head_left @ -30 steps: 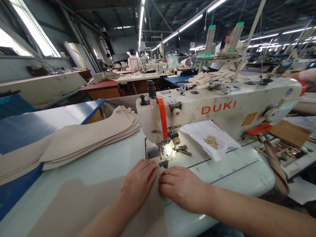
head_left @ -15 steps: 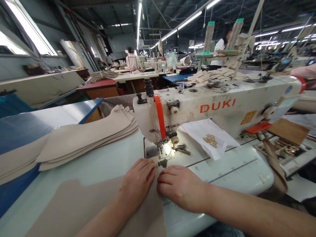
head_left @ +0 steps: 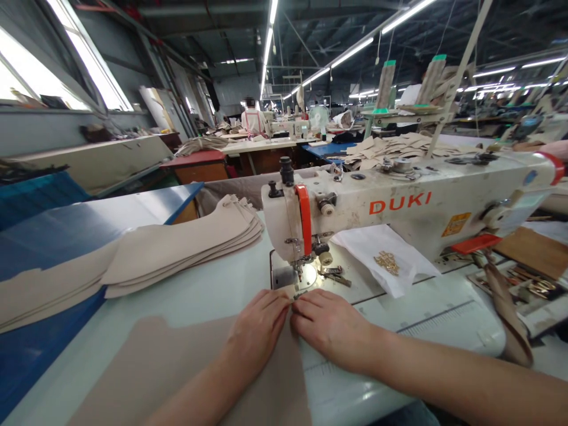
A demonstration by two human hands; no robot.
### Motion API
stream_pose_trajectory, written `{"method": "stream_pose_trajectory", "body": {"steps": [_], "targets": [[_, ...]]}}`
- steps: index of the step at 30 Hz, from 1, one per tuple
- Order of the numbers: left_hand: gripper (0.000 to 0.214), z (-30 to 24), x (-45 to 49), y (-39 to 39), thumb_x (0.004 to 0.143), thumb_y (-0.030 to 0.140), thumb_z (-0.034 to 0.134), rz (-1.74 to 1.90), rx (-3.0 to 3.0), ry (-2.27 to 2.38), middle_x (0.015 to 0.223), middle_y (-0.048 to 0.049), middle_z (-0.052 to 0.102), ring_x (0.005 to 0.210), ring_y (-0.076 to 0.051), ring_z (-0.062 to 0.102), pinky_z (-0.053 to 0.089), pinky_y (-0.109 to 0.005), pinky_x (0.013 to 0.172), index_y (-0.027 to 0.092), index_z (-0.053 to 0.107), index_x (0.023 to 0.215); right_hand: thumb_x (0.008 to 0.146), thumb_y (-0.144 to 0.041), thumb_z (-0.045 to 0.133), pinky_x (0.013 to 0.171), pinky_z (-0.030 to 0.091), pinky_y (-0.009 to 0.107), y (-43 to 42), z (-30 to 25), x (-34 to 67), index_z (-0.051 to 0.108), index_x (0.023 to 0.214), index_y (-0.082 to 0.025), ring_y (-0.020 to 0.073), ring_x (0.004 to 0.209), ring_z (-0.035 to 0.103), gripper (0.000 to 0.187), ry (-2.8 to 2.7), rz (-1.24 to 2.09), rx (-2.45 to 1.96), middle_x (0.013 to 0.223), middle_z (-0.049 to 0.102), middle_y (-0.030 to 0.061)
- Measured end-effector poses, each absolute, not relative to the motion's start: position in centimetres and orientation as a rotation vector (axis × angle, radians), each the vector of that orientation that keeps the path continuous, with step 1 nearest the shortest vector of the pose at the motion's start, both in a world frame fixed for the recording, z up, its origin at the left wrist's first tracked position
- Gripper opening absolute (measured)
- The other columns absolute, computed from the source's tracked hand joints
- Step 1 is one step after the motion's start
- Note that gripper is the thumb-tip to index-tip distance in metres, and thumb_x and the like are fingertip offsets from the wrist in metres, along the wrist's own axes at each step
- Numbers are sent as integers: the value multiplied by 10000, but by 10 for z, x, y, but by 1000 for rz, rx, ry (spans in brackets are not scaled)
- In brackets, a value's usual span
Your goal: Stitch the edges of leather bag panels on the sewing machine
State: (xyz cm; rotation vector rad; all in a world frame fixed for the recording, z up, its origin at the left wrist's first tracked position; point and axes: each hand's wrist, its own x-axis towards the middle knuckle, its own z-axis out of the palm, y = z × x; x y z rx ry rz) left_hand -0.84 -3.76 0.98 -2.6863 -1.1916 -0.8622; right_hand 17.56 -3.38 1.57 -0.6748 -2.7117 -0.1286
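A beige fabric piece (head_left: 168, 367) lies flat on the white table before a white DUKI sewing machine (head_left: 399, 201). My left hand (head_left: 260, 328) rests palm-down on the fabric, fingers together and stretched toward the needle. My right hand (head_left: 331, 328) lies beside it, fingers flat, their tips pressing the fabric's edge just in front of the presser foot (head_left: 299, 278). The two hands nearly touch at the fingertips. Neither hand grips anything.
A stack of cut beige pieces (head_left: 177, 248) lies at left, partly on a blue table (head_left: 39, 236). A white cloth with small gold metal parts (head_left: 386, 260) sits under the machine arm. Tools lie in a tray (head_left: 532, 287) at right. Other workers sit at far tables.
Both hands have slid forward with the fabric edge, closer to the presser foot, and the fingertips have drawn together. The camera has shifted slightly, placing the machine further right and lower in view.
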Motion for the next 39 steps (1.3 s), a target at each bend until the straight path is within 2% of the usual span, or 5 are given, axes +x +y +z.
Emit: {"method": "stream_pose_trajectory", "body": {"steps": [13,29,39], "targets": [[244,10,-5,-39,923,187,373,-935,-2638,-1218,829,-50,667,782,-162,612,545,-295,717,161,605,851,871,-209,541,859,420,323,-28,14,175,574,862,-144,192,892,518,73,-2721,-132,-659,906,599,46],[253,5,9,4,895,182,395,-967,-2623,-1254,853,-51,684,836,-180,619,537,-325,784,179,645,857,870,-157,539,799,433,318,8,14,190,560,922,-135,194,971,521,60,-2732,-72,-755,1013,606,68],[213,2,7,9,873,192,442,-1016,-2611,-1330,834,-37,693,801,-172,627,550,-306,762,184,650,829,887,-161,509,757,444,319,10,17,189,561,927,-133,196,943,539,71,-2764,-34,-802,995,614,71]]}}
